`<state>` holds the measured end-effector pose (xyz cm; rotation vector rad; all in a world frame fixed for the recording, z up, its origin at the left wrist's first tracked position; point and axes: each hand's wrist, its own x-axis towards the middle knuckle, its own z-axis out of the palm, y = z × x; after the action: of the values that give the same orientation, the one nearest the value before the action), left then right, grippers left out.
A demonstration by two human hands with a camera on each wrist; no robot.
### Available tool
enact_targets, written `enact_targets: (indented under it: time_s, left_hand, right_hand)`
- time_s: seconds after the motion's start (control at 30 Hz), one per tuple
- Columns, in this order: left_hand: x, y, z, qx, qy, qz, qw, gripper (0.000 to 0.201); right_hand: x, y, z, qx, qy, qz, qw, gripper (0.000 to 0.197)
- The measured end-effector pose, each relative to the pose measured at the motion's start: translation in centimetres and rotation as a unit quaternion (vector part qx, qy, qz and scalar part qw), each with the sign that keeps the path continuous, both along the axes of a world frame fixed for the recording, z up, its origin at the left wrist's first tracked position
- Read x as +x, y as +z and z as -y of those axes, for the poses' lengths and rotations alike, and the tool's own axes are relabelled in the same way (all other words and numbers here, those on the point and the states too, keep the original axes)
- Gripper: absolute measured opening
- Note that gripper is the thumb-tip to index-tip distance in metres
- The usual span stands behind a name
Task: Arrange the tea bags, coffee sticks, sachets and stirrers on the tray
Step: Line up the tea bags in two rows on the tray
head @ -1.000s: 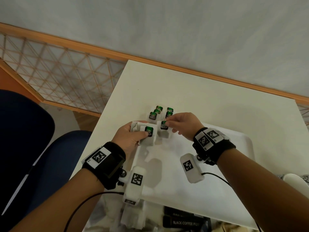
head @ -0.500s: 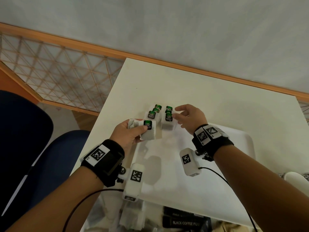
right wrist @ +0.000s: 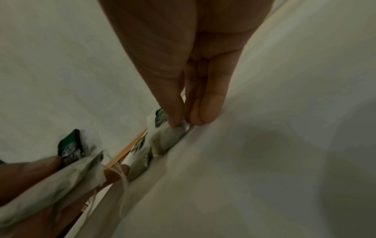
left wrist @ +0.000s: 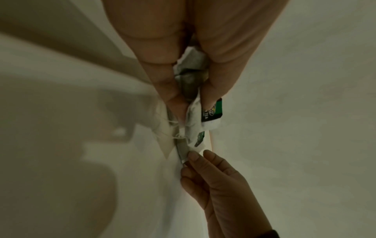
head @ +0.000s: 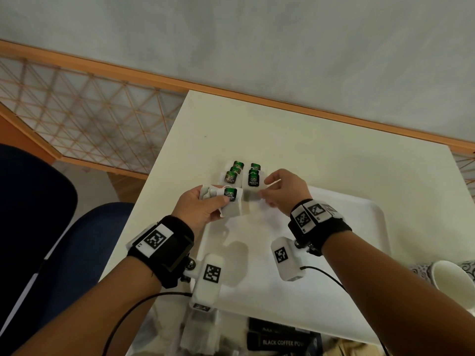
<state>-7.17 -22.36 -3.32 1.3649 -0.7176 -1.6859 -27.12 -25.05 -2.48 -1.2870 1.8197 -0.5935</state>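
My left hand (head: 205,206) grips a bunch of white tea bags (head: 231,205) with green tags, just above the near left part of the white tray (head: 359,209). Several more tea bags (head: 232,174) lie in two short rows at the tray's far left corner. My right hand (head: 264,192) pinches the near edge of the nearest laid tea bag (head: 253,179) between thumb and forefinger. The right wrist view shows those fingertips (right wrist: 175,122) on the bag's edge (right wrist: 168,138). In the left wrist view, my left fingers (left wrist: 162,77) clamp the bundle (left wrist: 193,72).
Black coffee sticks (head: 280,341) and loose tea bags (head: 200,330) lie on the table in front of the tray. A white cup (head: 447,276) stands at the right. A blue chair (head: 77,253) is left of the table edge. The tray's middle is bare.
One second ago my right hand carried a tea bag from the bundle; it laid it in the right row, opened, and now pinches that bag's near edge. My left hand barely moved.
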Motion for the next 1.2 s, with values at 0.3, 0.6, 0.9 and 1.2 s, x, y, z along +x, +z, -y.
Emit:
enact_targets:
  time_s: [0.3, 0.6, 0.9, 1.2]
  left_hand:
    - [0.3, 0.2, -0.3, -0.012, 0.0, 0.006, 1.0, 0.017]
    - [1.7, 0.6, -0.2, -0.022, 0.022, 0.015, 0.999, 0.015]
    - [4.2, 0.8, -0.4, -0.018, 0.081, -0.031, 0.996, 0.02]
    - [3.1, 0.6, -0.5, -0.008, 0.074, -0.03, 0.997, 0.024]
  right_hand:
    - [0.9, 1.2, -0.6, -0.068, 0.072, 0.007, 0.995, 0.003]
    - [3.2, 2.1, -1.2, 0.008, 0.135, 0.078, 0.988, 0.012]
    - [4.6, 0.9, 0.9, 0.0, 0.107, 0.006, 0.994, 0.007]
    - [4.5, 0.6, 1.4, -0.004, 0.059, 0.025, 0.998, 0.013]
